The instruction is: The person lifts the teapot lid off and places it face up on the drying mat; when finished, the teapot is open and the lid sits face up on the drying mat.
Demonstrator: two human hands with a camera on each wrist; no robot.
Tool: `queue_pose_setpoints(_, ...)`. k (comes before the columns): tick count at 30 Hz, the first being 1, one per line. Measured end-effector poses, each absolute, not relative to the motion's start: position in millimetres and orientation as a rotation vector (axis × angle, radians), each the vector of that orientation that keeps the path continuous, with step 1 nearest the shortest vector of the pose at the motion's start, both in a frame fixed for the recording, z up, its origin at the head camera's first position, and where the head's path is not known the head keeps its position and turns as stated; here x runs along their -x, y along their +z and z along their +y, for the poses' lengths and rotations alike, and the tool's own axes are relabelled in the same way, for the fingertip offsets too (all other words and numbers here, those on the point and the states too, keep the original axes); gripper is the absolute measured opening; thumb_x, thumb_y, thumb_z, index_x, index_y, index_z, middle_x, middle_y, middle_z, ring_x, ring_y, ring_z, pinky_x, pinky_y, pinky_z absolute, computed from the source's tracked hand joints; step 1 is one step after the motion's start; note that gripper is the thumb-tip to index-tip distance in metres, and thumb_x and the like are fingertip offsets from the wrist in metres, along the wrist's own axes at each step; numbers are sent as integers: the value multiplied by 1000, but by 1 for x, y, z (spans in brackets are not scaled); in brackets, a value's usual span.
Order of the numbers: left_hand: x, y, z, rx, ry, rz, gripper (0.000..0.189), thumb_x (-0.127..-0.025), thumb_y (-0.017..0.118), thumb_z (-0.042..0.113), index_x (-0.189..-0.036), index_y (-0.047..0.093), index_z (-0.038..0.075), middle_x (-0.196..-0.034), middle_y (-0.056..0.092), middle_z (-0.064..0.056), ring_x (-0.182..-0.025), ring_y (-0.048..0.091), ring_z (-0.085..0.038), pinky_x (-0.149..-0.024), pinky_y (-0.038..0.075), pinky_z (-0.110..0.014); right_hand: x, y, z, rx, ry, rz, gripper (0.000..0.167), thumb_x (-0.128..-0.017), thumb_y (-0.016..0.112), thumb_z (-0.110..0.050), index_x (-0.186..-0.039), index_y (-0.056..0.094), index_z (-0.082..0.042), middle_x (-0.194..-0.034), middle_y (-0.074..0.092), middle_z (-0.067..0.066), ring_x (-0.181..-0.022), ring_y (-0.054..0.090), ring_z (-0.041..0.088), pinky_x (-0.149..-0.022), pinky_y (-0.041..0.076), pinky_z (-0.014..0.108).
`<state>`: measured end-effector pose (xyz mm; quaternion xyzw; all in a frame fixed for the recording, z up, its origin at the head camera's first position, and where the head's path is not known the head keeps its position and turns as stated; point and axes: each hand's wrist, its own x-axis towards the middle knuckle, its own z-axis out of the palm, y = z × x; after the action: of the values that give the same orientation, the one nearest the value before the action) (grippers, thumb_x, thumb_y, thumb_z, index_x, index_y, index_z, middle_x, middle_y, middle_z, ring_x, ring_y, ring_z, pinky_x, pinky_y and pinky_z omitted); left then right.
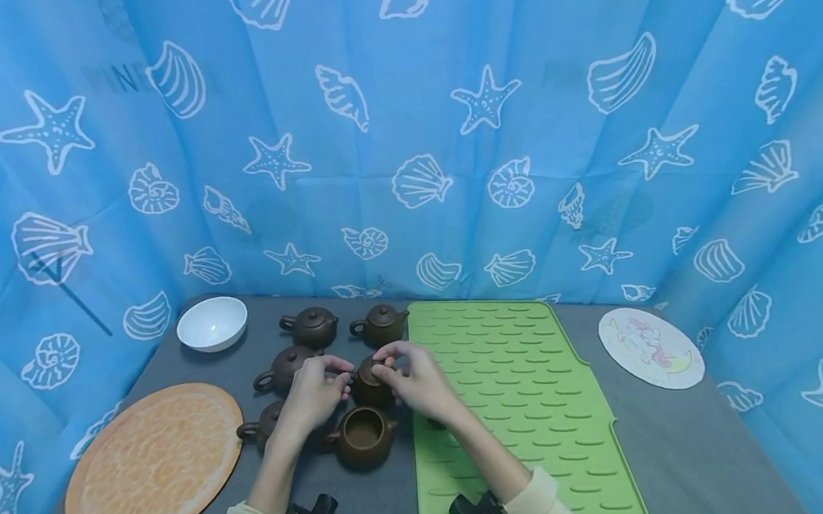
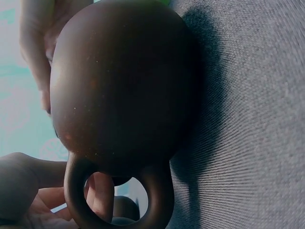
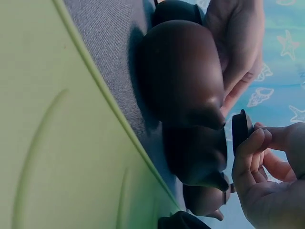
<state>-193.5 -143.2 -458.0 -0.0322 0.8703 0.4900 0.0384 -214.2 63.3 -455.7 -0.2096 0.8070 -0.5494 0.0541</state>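
Pinching a dark lid (image 3: 242,131) in my right hand (image 1: 418,383), fingers narrow about its knob, I have it flat side down, just above the tops of the pots. From those fingers, the middle teapot (image 1: 370,395) lies toward the lower left, at the centre of the head view; its spout seems to run toward the right of that frame. The right hand is over its top, while my left hand (image 1: 315,392) is at its left side, fingers bent; whether they grip anything there I cannot tell. Just below that teapot in the frame sits a lidless pot (image 1: 364,455), mouth up, long axis running from handle at left to spout at right. Counting on the desk (image 1: 375,513), I make six brown pots, these two included, with one green mat (image 1: 510,379) right of centre, one white bowl (image 1: 212,327) and one orange disc (image 1: 154,467) at left, and one white disc (image 1: 650,348) at right. A dark thing under my right forearm is too hidden to name.
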Motion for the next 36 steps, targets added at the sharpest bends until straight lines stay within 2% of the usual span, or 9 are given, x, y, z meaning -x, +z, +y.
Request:
queue_pose_setpoints(6, 193, -459, -144, 98, 1512, 2666, 21, -108, 62, 6, -125, 73, 2, -96, 78, -14, -79, 73, -17, -74, 57, -30, 204, -448, 72, 637, -1691, 2432, 14, -105, 70, -11, -117, 71, -4, -112, 62, 15, -59, 58, 12, -52, 58, 31)
queue_pose_setpoints(11, 192, -458, -143, 98, 1498, 2685, 20, -107, 63, 6, -123, 74, 3, -96, 78, -12, -78, 72, -14, -73, 58, -30, 194, -444, 87, 636, -1707, 2377, 17, -108, 66, -12, -122, 66, -4, -126, 55, 20, -61, 55, 8, -53, 50, 22)
queue_pose_setpoints(14, 192, -459, -143, 101, 1488, 2695, 19, -107, 63, 6, -122, 74, 3, -96, 78, -12, -78, 72, -13, -73, 58, -29, 190, -441, 98, 634, -1703, 2348, 20, -109, 65, -14, -126, 63, -3, -131, 51, 23, -61, 56, 10, -53, 49, 23)
queue_pose_setpoints(18, 192, -459, -143, 100, 1491, 2681, 19, -108, 63, 6, -123, 74, 3, -98, 78, -11, -78, 72, -12, -72, 58, -28, 187, -436, 117, 638, -1705, 2327, 22, -110, 64, -15, -129, 62, -3, -122, 62, 26, -68, 63, 20, -54, 53, 29)
queue_pose_setpoints(21, 192, -458, -144, 97, 1500, 2664, 20, -108, 62, 7, -124, 74, 4, -98, 77, -11, -79, 72, -12, -73, 57, -28, 186, -433, 132, 667, -1706, 2328, 23, -109, 64, -13, -128, 63, 0, -117, 68, 28, -72, 68, 23, -55, 57, 35)
queue_pose_setpoints(25, 191, -459, -145, 97, 1506, 2655, 20, -109, 62, 7, -124, 74, 4, -99, 77, -11, -80, 72, -13, -73, 57, -28, 186, -432, 149, 678, -1728, 2313, 29, -110, 63, -10, -136, 59, 1, -135, 62, 30, -77, 72, 23, -63, 64, 43)
queue_pose_setpoints(31, 191, -459, -145, 99, 1510, 2649, 20, -109, 62, 7, -124, 74, 5, -100, 76, -11, -80, 71, -13, -72, 56, -27, 186, -433, 166, 681, -1777, 2237, 49, -112, 54, -3, -160, 45, -2, -148, 49, 36, -89, 77, 39, -78, 69, 43)
queue_pose_setpoints(36, 191, -458, -144, 104, 1518, 2645, 20, -108, 62, 7, -124, 74, 5, -101, 76, -11, -81, 71, -13, -72, 57, -27, 188, -436, 176, 719, -1782, 2209, 48, -113, 49, 1, -160, 46, 2, -156, 44, 38, -100, 78, 45, -92, 67, 40)
